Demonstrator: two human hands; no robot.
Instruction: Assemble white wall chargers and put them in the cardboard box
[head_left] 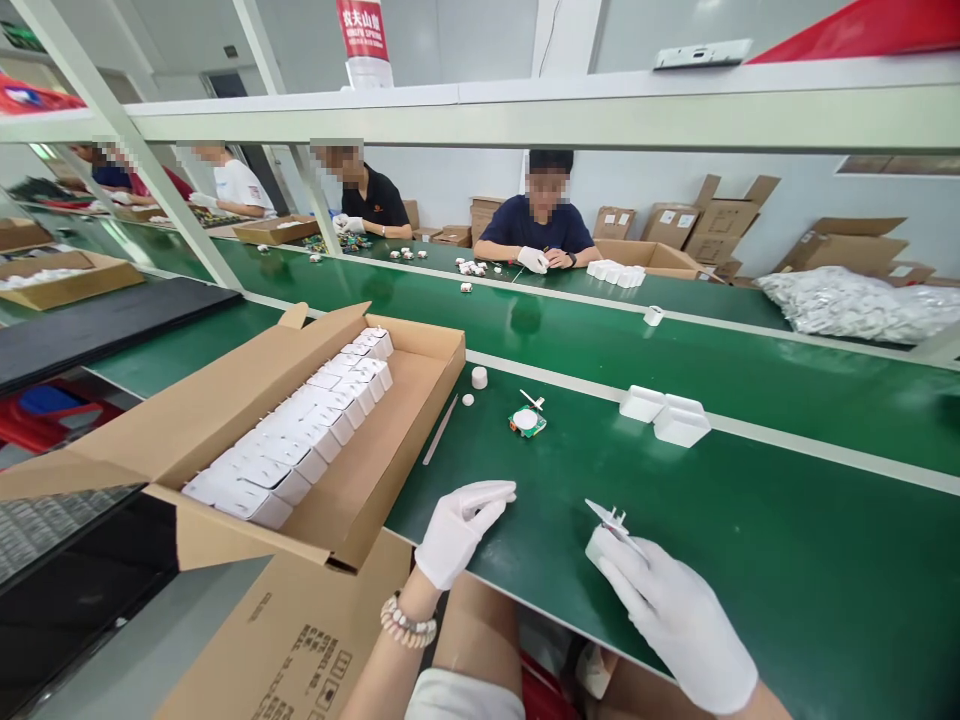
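Observation:
Both my hands wear white gloves and rest at the near edge of the green table [750, 560]. My right hand [675, 610] grips a small white charger plug [609, 530] with metal prongs pointing up, with a thin pointed tool lying across it. My left hand [461, 530] is loosely curled with the fingers together, and nothing shows in it. Beyond my hands lies a green circuit board with a white part [529, 418]. To the left stands an open cardboard box [390, 440] with several white charger bodies [300, 440] in rows.
Two white caps [478, 378] and a thin stick [441, 428] lie near the box. White shells [667, 412] sit by a white dividing strip. Several people work across the far side. Cardboard boxes and a bag of white parts [855, 300] lie at the back.

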